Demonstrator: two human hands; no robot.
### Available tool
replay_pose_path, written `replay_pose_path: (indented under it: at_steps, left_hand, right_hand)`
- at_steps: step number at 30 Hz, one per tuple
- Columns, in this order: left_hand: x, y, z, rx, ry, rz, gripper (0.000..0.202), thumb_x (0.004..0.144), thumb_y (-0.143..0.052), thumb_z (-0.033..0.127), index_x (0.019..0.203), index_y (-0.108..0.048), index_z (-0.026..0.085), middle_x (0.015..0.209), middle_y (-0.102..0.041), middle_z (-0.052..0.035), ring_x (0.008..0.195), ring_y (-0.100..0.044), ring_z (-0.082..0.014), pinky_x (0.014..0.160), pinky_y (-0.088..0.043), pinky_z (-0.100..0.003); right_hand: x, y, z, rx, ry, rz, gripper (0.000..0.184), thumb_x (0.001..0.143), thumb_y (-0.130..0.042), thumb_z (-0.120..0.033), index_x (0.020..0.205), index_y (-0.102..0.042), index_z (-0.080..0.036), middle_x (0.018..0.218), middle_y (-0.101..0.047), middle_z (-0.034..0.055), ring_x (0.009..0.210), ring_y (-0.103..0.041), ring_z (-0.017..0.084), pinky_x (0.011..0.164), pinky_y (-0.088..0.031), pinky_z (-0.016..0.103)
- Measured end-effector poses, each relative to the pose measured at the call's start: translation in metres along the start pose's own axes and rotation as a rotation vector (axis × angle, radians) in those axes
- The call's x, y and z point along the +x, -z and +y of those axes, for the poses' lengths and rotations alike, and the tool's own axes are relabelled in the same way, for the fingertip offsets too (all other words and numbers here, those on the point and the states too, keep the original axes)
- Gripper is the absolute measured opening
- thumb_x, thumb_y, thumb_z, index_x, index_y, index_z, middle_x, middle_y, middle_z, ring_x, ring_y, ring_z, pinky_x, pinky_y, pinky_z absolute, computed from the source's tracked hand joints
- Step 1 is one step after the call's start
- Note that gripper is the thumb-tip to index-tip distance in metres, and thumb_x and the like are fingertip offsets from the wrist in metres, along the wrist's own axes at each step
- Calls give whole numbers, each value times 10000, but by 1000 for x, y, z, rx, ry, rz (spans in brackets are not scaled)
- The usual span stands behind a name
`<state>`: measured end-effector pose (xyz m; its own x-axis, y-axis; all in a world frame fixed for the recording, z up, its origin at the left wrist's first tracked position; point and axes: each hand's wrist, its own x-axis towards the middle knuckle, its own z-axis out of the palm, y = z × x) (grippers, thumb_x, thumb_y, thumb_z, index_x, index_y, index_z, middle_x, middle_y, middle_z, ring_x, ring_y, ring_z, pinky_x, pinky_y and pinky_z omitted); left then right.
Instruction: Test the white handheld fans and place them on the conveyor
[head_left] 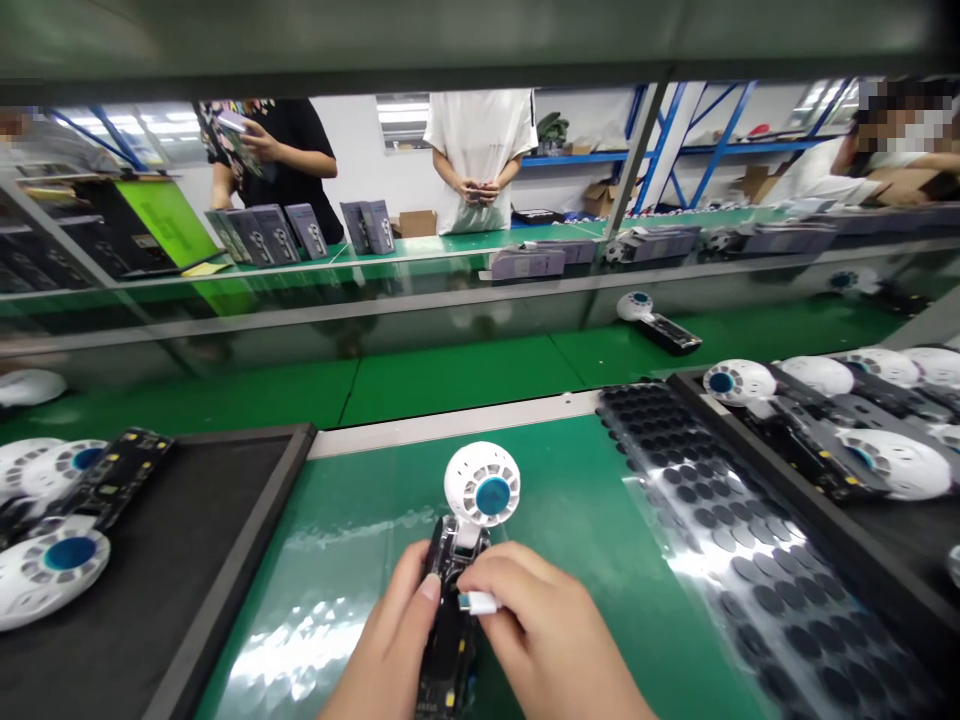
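Holding the white USB plug (485,603) in your right hand (541,615); left hand (397,625) grips the handheld fan (470,534) at six o'clock, over the table (574,500). Brace its black handle (444,660); keep the plug square, unforced.

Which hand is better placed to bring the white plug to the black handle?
Probably the right hand: it pinches the white plug close beside the black handle, while the left hand is occupied gripping that handle.
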<state>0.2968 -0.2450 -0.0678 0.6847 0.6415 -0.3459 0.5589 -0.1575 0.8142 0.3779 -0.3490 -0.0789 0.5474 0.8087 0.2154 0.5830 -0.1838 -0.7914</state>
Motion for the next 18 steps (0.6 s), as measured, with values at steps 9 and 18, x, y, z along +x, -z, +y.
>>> replay_pose_path:
  at_steps: [9,18]
  left_hand:
    - [10,3,-14,-221,-37,19,293,746,-401,380,895,-573,196,726,-686,-28,998,-541,-262,799,-428,-302]
    - [12,3,-14,-362,128,33,290,747,-438,373,935,-572,197,854,-692,-33,885,-600,-256,766,-447,-314]
  right_hand:
    - [2,-5,-1,-81,85,61,306,727,-387,-28,824,-595,-230,803,-586,17,727,-527,165,600,-430,264]
    - [-4,-12,6,-254,147,-124,458,740,-414,-104,1187,-494,-155,797,-617,90,694,-539,221,561,-479,332]
